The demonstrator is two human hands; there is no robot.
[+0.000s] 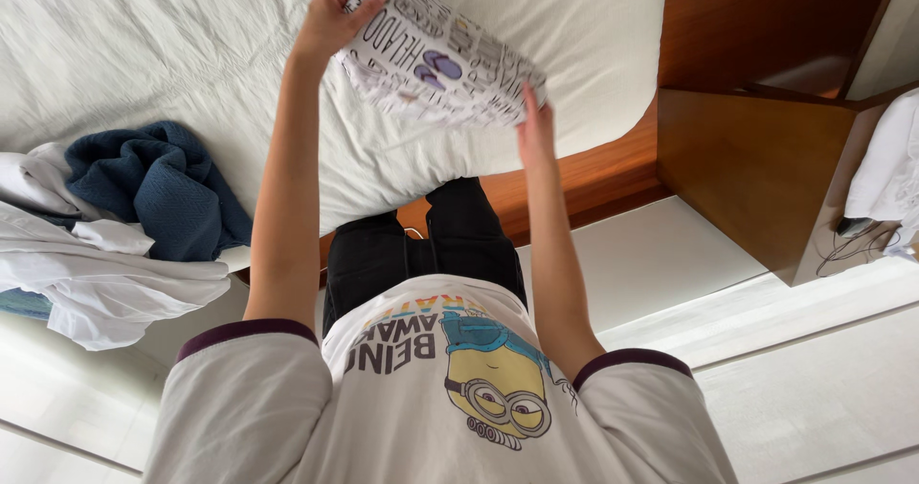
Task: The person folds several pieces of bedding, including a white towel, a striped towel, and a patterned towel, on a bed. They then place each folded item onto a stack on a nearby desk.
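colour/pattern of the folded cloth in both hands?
Folded cloth: white, covered in dark lettering with small purple shapes. Head view.

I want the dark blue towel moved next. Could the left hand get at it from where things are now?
Probably yes, once freed. The left hand grips the folded printed cloth, along with the right hand. The blue towel lies uncovered on the bed, on that arm's side.

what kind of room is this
Most likely a bedroom, perhaps in a hotel: a bed with a white quilted cover, a wooden bedside unit, and loose clothes, including a dark blue garment. Both hands hold a folded printed cloth.
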